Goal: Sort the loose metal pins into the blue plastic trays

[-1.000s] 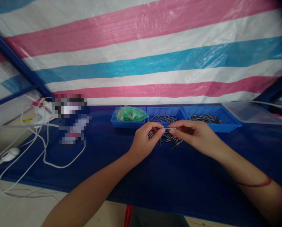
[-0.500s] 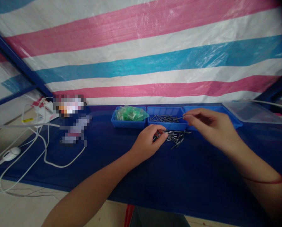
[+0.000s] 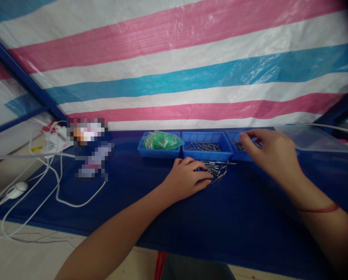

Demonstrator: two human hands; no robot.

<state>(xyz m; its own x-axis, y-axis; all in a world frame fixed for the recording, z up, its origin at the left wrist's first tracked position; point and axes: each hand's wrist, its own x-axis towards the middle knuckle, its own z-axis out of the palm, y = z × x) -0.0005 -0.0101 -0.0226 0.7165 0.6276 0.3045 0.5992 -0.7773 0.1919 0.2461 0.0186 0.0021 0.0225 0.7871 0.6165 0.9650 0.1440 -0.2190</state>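
My left hand [image 3: 188, 179] lies on the blue tabletop with its fingers apart, its fingertips on the left side of a loose pile of blind rivets [image 3: 216, 168]. Above the right-hand blue bin [image 3: 235, 156] is my right hand [image 3: 275, 151], with thumb and forefinger close together in a pinch. Whether anything is between those fingertips cannot be made out. More thin metal pieces [image 3: 238, 145] show in that bin, partly hidden by the hand. The middle blue bin [image 3: 203, 137], just behind the pile, holds many rivets [image 3: 204, 146].
A left blue bin [image 3: 159, 153] holds a clear bag of green pieces [image 3: 162, 140]. White cables [image 3: 57, 186] and a power strip [image 3: 55, 140] lie at the left. A translucent sheet [image 3: 317, 138] rests at the back right, before the striped tarp [image 3: 174, 77].
My right hand has moved right from the middle bin to above the right bin; the thin metal piece in its fingertips no longer shows. My left hand's fingers have spread over the pile.
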